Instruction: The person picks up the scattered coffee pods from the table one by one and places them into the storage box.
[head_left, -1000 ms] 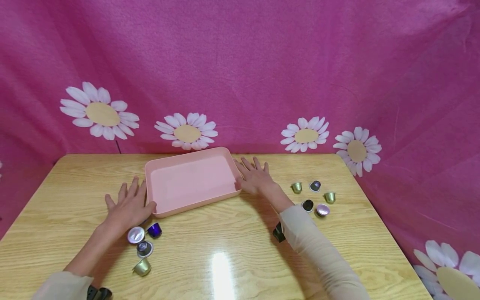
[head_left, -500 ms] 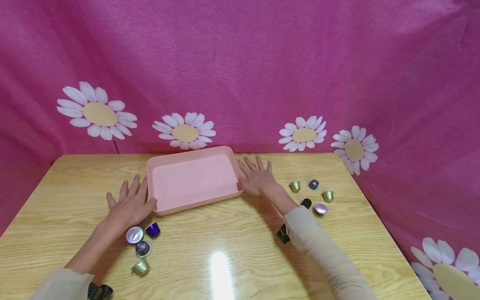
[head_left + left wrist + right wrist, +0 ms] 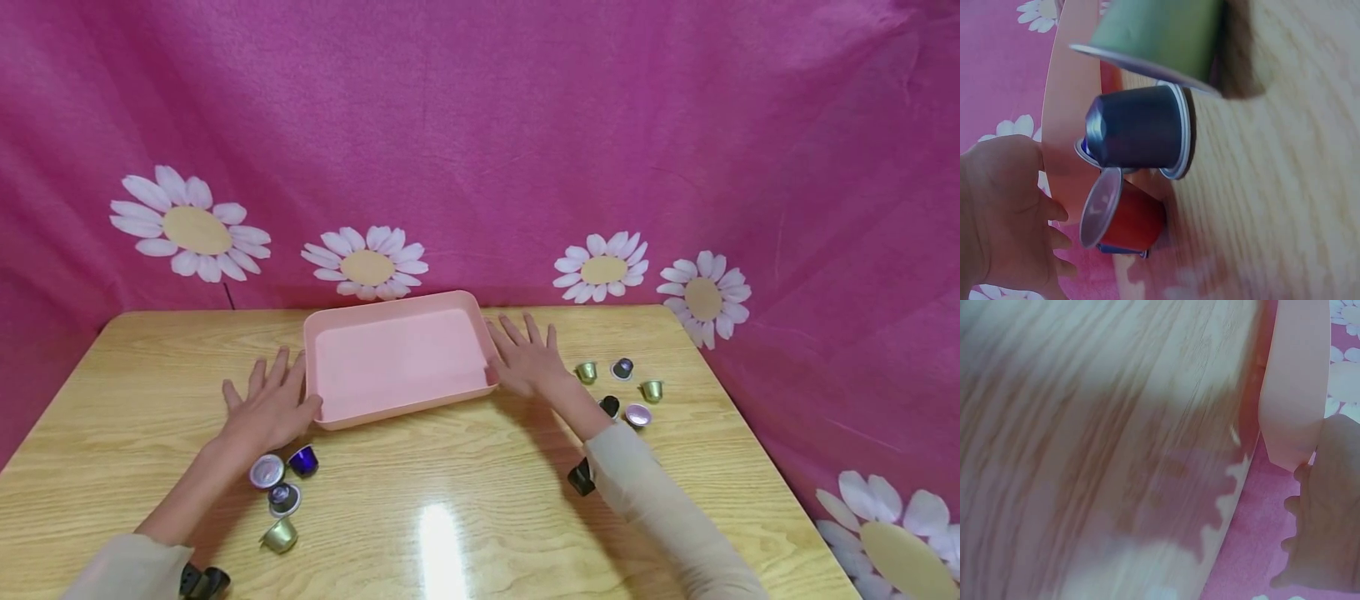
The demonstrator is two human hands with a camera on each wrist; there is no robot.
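A shallow pink tray (image 3: 397,358) lies slightly askew near the table's far edge, between both hands. My left hand (image 3: 270,408) is at its left front corner, fingers spread, thumb against the rim. My right hand (image 3: 531,367) lies along the tray's right end, fingers extended and spread. Near the left forearm sit several coffee capsules: a blue capsule (image 3: 303,460), a silver-lidded capsule (image 3: 267,472), a dark grey capsule (image 3: 284,499) and a gold capsule (image 3: 280,535). The left wrist view shows a green capsule (image 3: 1160,37) close up, with a red capsule (image 3: 1138,219) farther off.
Right of the right hand are more capsules: a gold capsule (image 3: 587,372), a dark capsule (image 3: 622,368), another gold capsule (image 3: 652,391), a black capsule (image 3: 609,406) and a lilac-lidded capsule (image 3: 638,415). A pink daisy-print cloth (image 3: 480,167) hangs behind the wooden table (image 3: 510,517).
The tray has shifted a little to the right across the table, and both hands have moved along with it. The capsules hold their places on the table.
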